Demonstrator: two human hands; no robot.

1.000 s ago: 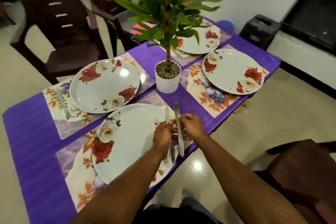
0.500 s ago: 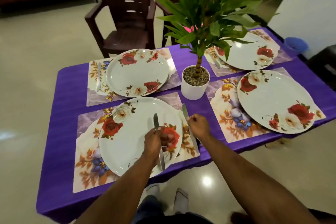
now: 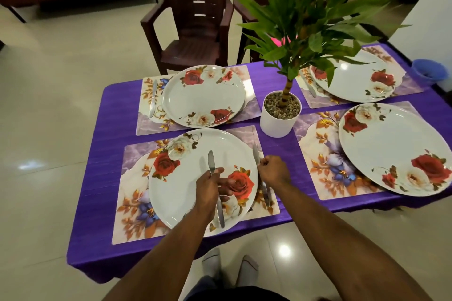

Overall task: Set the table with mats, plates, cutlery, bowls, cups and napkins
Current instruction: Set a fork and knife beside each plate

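Head view: left hand (image 3: 212, 187) grips a knife (image 3: 216, 190) over the near-left plate (image 3: 181, 193), blade pointing far. Right hand (image 3: 274, 170) is curled on a second knife (image 3: 261, 177) lying on the mat (image 3: 256, 137) just right of that plate. Best to settle this knife parallel to the rim, then carry the held one to the near-right plate (image 3: 391, 144), whose mat shows no knife. Both far plates have one alongside. All four plates hold nothing. White pot (image 3: 277, 122) at centre of the surface holds pebbles and a plant. Blue bucket (image 3: 429, 72) far right, contents unseen.
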